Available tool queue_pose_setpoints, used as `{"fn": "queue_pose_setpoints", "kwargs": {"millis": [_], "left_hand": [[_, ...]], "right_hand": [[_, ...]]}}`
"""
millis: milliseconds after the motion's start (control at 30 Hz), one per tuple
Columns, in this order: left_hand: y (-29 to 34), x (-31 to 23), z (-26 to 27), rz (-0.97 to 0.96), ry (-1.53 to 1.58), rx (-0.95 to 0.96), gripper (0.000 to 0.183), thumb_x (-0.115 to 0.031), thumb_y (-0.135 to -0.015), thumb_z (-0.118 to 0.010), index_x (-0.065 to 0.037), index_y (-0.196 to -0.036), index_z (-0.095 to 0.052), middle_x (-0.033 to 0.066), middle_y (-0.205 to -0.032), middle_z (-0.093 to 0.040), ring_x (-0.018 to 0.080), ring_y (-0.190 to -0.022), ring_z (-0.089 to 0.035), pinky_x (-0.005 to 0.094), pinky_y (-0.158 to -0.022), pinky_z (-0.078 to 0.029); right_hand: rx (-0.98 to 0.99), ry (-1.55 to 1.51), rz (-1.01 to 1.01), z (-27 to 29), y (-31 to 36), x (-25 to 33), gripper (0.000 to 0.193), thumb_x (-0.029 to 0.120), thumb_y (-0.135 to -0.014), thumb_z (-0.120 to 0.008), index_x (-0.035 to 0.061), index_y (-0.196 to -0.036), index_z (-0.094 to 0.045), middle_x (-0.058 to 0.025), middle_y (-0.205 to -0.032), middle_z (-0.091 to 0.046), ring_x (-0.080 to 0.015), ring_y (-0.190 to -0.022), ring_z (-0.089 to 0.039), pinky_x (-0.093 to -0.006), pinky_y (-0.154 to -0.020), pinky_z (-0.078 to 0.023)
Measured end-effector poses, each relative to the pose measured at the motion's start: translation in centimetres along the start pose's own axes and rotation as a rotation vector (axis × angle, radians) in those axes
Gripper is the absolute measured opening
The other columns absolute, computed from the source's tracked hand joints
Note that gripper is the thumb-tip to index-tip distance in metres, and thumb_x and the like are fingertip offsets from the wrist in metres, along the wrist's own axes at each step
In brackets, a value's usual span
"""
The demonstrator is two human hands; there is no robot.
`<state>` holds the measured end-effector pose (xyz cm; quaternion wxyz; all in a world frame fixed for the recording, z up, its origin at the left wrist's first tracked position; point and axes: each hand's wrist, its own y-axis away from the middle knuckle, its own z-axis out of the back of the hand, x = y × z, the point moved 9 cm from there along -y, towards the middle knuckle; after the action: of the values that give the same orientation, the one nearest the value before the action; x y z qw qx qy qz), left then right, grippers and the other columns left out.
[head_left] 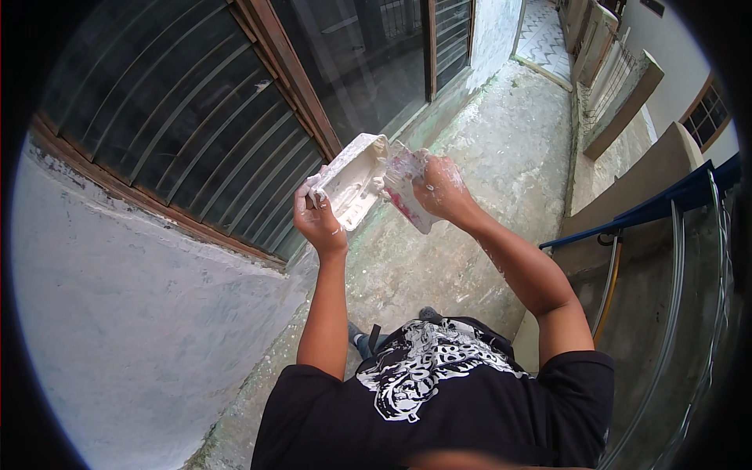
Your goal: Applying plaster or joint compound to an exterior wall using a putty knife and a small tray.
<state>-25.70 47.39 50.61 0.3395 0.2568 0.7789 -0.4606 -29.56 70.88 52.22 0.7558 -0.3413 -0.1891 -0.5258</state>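
Note:
My left hand (319, 218) is closed around the near left end of a white rectangular tray (363, 144), fingers and thumb wrapped over its wall. The tray is tilted, and wet white putty (346, 193) coats its inside. In my right hand (445, 190) is a flat, wide scraper (404, 188), smeared with white and showing reddish patches. Its blade edge is up against the tray's right end, where a lump of putty clings; exact contact is hard to make out. White smears cover the fingers of both hands.
A louvred glass window (204, 117) in a brown wooden frame stands to the left, above a grey plastered wall (141, 313). Stained concrete floor (501, 149) runs ahead between the walls. Close on the right are a blue bar (634, 215) and metal poles (670, 313).

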Motion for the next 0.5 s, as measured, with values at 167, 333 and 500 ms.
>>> {"fn": "queue_pose_setpoints", "kwargs": {"millis": [167,333,500], "left_hand": [[0.2,-0.8,-0.5,-0.025,0.06,0.009,0.037,-0.013,-0.084,-0.054,0.008,-0.114,-0.05,0.0258,-0.121,-0.056,0.0279,-0.115,-0.054,0.0361,-0.103,-0.035],[-0.1,-0.3,-0.5,-0.068,0.074,-0.037,0.039,-0.016,-0.085,-0.056,0.008,-0.114,-0.049,0.0261,-0.121,-0.056,0.0283,-0.114,-0.054,0.0367,-0.103,-0.036],[-0.9,-0.8,-0.6,-0.096,-0.014,-0.029,0.048,-0.034,-0.089,-0.059,0.006,-0.114,-0.048,0.0276,-0.12,-0.055,0.0331,-0.113,-0.055,0.0437,-0.1,-0.041]], "right_hand": [[-0.089,0.068,0.017,0.5,-0.7,0.9,0.027,0.007,-0.072,-0.061,-0.0077,-0.094,-0.053,-0.0256,-0.073,-0.062,-0.0425,-0.071,-0.062,-0.05,-0.064,-0.05],[-0.168,0.1,0.131,-0.1,-1.1,2.0,0.026,0.009,-0.07,-0.065,-0.0078,-0.084,-0.051,-0.0232,-0.065,-0.06,-0.0428,-0.064,-0.061,-0.0499,-0.059,-0.049],[-0.033,-0.034,0.0,-2.6,-0.8,0.2,0.025,0.006,-0.075,-0.057,-0.0067,-0.096,-0.056,-0.0297,-0.078,-0.06,-0.0466,-0.081,-0.059,-0.0499,-0.072,-0.048]]}}
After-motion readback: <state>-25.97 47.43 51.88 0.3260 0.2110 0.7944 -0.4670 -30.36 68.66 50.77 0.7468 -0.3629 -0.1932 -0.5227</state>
